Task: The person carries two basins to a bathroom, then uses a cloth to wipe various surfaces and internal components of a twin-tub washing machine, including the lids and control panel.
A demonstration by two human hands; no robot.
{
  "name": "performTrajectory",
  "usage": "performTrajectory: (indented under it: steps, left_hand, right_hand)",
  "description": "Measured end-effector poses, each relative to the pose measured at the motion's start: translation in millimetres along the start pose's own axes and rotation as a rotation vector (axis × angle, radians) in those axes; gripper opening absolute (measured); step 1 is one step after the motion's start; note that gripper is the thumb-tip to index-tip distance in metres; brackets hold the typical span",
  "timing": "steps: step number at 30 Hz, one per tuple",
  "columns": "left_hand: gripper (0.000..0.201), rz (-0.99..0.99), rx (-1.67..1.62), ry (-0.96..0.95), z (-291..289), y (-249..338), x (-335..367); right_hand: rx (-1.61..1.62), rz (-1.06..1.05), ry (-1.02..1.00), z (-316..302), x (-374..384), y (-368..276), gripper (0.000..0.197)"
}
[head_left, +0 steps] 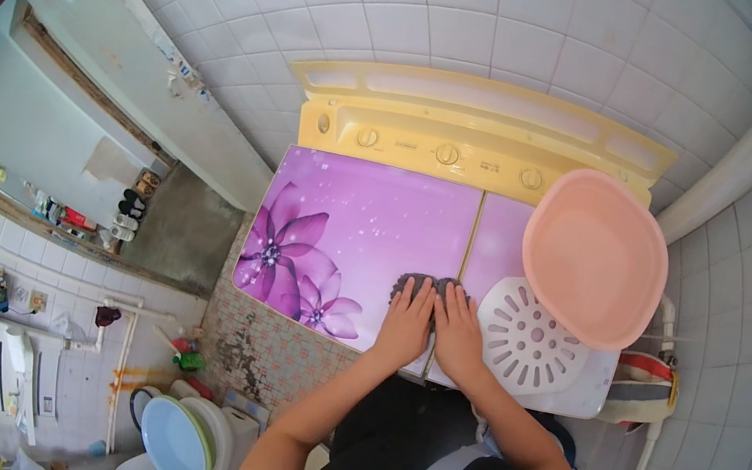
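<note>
Both hands lie side by side on a bunched dark grey cloth point(401, 284), near the front edge of a twin-tub washing machine's lids. My left hand point(407, 324) rests flat with its fingers stretched forward, over the larger purple lid point(377, 225) printed with flowers. Next to it, my right hand point(458, 330) is also flat, fingers extended over the cloth by the seam between the lids. Most of the cloth is hidden beneath them. Just right of my right hand sits a white slotted plastic disc point(537, 335), partly under a pink basin point(595, 255).
A yellow control panel point(410, 145) with knobs runs along the back, against a tiled wall point(524, 47). A white pipe point(742, 160) rises at the right, above a striped cloth bag point(642, 387). At lower left a blue basin point(176, 443) stands near the toilet. A door point(154, 52) is at left.
</note>
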State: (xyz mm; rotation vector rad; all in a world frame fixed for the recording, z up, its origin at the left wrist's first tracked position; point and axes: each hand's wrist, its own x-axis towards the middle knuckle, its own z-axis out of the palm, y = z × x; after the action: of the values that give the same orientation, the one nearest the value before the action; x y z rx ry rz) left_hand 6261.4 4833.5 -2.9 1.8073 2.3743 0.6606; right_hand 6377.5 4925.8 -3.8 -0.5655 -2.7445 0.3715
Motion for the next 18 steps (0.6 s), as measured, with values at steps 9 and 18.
performTrajectory:
  steps: [9, 18]
  left_hand:
    - [0.06, -0.002, 0.076, 0.058, -4.8, -36.6, 75.8]
    - [0.062, 0.171, 0.042, -0.031, -14.6, -42.7, 35.2]
  right_hand:
    - [0.081, 0.024, 0.064, 1.4, 79.1, 25.5, 0.049]
    - [0.063, 0.068, 0.098, 10.1, 37.4, -3.9, 0.05]
